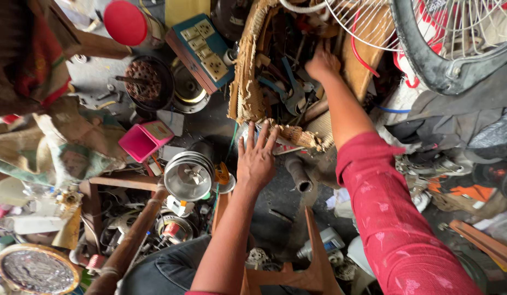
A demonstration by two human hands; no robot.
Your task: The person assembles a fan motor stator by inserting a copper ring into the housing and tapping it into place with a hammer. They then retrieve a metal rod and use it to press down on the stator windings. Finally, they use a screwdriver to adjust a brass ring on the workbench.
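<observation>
While spread wide and holding nothing, left hand (257, 159) fingers (251, 134) hovering just short of torn cardboard box (248, 76), above grey pipe piece (298, 173) on the floor. Right hand (322, 63), red sleeve (395, 218) pushed back, sunk among jumbled tools (289, 90) inside the box; fingers buried, grip impossible to tell. Beside left hand, round metal motor housing (188, 175); further left, open pink box (141, 140). Beyond, green switchboard with sockets (205, 46), red round lid (125, 22). Upper right, white wire fan guard (428, 27)
</observation>
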